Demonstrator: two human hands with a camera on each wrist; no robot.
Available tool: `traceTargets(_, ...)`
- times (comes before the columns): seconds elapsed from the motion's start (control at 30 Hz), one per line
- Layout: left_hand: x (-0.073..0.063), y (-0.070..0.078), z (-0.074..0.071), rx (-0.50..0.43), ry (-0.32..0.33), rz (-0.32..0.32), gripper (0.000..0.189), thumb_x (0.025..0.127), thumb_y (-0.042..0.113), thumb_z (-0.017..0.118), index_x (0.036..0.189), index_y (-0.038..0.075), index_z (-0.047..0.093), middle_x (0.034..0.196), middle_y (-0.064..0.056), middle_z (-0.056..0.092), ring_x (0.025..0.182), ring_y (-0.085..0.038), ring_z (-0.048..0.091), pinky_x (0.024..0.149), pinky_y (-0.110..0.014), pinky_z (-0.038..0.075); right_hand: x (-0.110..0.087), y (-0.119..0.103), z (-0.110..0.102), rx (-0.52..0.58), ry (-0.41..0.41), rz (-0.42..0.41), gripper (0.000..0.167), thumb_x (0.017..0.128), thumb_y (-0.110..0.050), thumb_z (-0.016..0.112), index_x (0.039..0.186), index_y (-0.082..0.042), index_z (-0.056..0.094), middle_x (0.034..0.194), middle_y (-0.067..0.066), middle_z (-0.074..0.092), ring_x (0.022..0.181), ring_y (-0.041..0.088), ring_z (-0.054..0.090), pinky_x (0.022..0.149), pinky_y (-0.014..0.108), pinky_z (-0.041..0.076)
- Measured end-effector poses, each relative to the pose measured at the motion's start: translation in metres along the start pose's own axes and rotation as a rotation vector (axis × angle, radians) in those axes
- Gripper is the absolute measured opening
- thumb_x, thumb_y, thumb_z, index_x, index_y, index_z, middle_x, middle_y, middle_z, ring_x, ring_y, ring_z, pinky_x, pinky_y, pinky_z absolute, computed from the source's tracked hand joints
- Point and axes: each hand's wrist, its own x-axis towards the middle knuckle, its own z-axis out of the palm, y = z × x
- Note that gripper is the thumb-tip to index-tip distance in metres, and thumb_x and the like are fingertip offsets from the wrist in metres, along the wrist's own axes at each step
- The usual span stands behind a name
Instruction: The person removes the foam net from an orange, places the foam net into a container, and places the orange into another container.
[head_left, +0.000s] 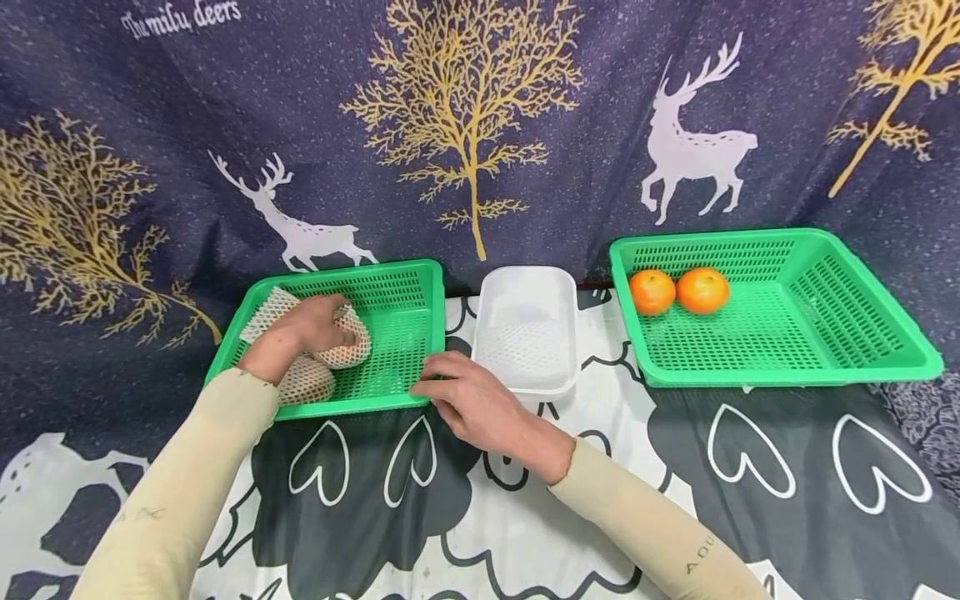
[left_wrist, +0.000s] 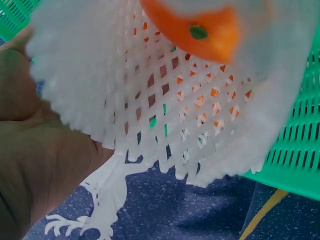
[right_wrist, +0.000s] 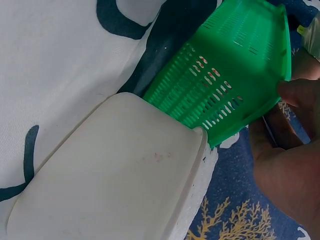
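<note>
Cup round orange [left_wrist: 220,42] midway through likely-soft white foam net [head_left: 352,350]. Seemingly gripping with left hand [head_left: 309,325]; pinching left green plastic basket [head_left: 440,325] with right hand [head_left: 471,398].

White foam net sleeve [left_wrist: 155,92], fringed end open, orange fruit [left_wrist: 222,40] with green spot inside; sits in left half of green slotted basket [head_left: 352,407]. Second netted piece [head_left: 307,383], rounded, near basket's front-left corner, contents unclear. Basket upright, near tabletop's [head_left: 532,517] back edge.

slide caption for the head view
Left hand holds white foam netting in a green plastic basket, right hand at its rim.
</note>
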Motion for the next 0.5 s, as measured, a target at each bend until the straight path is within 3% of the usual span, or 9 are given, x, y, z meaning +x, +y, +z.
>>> traceTargets(0.5, 0.0030, 0.0060, 0.0032, 0.028, -0.046, -0.002, 0.086, 0.097, 0.022, 0.077, 0.160, -0.012, 0.029, 0.158, -0.037, 0.040, 0.145, -0.057, 0.039, 0.116, -0.066, 0.038, -0.0010, 0.0012, 0.0009, -0.005, 0.005, -0.007, 0.029, 0.100, 0.005, 0.063, 0.119, -0.010, 0.079, 0.123, 0.007, 0.070, 0.127, 0.024, 0.060, 0.119, 0.026, 0.038)
